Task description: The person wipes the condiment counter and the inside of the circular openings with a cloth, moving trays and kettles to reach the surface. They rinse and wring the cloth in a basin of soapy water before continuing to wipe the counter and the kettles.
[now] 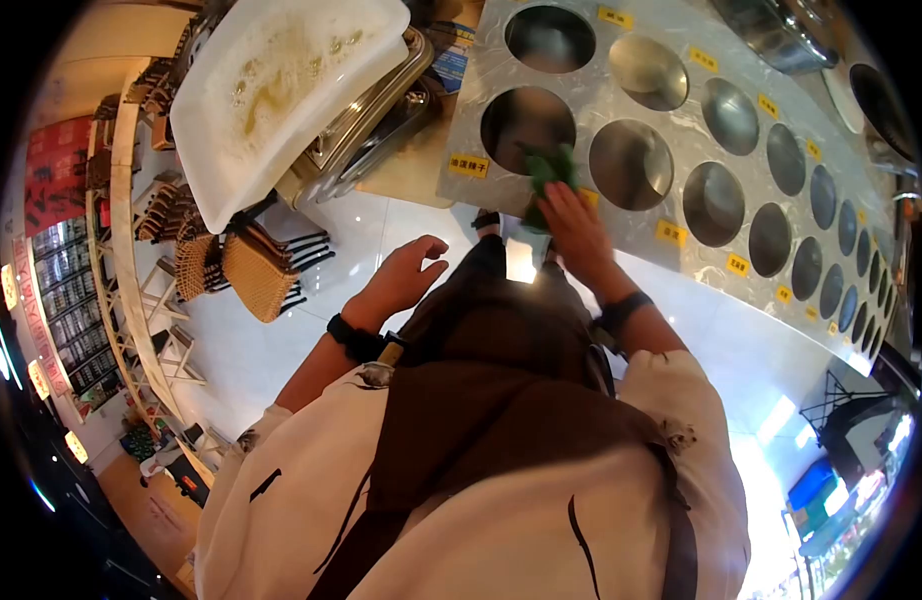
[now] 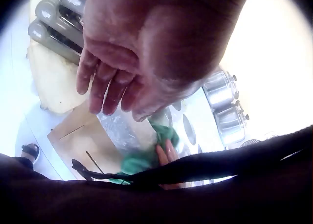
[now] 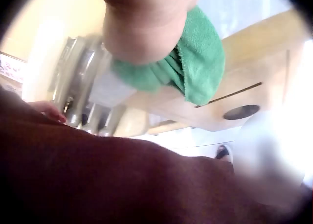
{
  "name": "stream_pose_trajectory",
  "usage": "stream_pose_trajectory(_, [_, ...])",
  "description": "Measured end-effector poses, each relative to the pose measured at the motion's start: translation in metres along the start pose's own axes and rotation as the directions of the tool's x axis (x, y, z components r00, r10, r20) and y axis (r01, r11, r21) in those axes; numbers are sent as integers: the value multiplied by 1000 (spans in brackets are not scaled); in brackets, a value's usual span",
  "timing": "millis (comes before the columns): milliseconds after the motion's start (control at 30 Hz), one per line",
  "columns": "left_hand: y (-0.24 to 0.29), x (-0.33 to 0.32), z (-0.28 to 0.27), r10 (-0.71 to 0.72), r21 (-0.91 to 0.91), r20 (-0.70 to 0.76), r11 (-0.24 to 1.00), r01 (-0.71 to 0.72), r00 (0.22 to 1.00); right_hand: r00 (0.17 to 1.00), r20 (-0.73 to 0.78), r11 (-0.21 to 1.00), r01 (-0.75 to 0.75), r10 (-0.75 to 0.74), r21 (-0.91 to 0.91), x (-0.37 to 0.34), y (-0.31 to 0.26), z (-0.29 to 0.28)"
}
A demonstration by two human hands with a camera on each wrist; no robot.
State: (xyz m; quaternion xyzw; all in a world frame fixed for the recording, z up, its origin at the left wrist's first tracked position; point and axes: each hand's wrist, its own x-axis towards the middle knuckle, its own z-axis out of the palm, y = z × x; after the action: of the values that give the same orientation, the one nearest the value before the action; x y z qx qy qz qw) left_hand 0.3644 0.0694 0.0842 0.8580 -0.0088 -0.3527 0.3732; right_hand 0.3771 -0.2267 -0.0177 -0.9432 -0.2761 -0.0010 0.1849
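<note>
My right hand (image 1: 578, 235) holds a bunched green cloth (image 1: 547, 178) at the near edge of a grey marbled counter panel (image 1: 459, 130). The cloth's fuzzy folds (image 3: 203, 62) spread out past the hand in the right wrist view, and the palm side is hidden. Over in the left wrist view, the right fingers (image 2: 168, 154) lie along the cloth. My left hand (image 1: 406, 275) hovers in front of the brown apron, its fingers loosely bent and nothing in them. A dark hole (image 1: 526, 130) in the panel is right beside the cloth.
Rows of round metal wells (image 1: 631, 165) with yellow labels run rightward along the panel. A white tub (image 1: 286, 90) with murky liquid rests on stacked metal pans (image 1: 366, 120) at upper left. Woven chairs (image 1: 256, 270) stand on the left, and lidded pots (image 1: 781, 35) at the back right.
</note>
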Motion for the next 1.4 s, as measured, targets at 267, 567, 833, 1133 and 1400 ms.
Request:
stream_pose_trajectory(267, [-16,9,2,80,-26,-72,996,-82,994,912,-158,924,-364,378,115,-120,49,-40])
stream_pose_trajectory(567, [-20,9,-13,33,-52,-83,998,-37,996,882,-339,945,-296,326,137,11,-14,9])
stream_pose_trajectory(833, [-44,17,-18,6,-45,-72,999,-10,997,781,-301,833,-542,547,108,48,-12,5])
stream_pose_trajectory(1133, [-37,30,-31,66,-1,-19,998,-66,998,754,-299,805,-585,585,98,28,21,15])
stream_pose_trajectory(1400, [-50,40,-42,88,8,-56,996,-88,995,826,-124,830,-523,549,193,-21,63,-19])
